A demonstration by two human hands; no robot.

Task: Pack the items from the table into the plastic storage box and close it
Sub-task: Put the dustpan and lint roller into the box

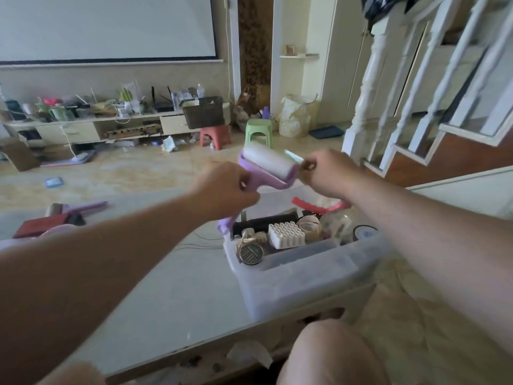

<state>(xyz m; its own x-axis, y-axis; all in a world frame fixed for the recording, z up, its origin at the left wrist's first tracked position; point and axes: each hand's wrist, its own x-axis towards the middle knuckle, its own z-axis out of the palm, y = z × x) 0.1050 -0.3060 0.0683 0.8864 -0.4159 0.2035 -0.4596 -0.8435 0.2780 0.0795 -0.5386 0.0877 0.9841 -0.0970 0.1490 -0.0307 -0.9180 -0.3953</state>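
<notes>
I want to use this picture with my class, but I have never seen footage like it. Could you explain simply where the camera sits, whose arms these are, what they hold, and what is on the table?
There is no machine here. The single picture comes from a wide-angle camera worn on a person's head, looking forward and down, so the two bare arms reaching in are that person's own.

The left hand grips the purple handle of a lint roller. The right hand pinches its far end, beside a small pale green piece I cannot identify.

Below the hands, a clear plastic storage box stands open at the table's right edge. It already holds small items, including a white ridged block and a roll of tape. At the table's far left lie a dark red flat item and a few more things, not yet packed.

The picture is slightly blurred.
</notes>
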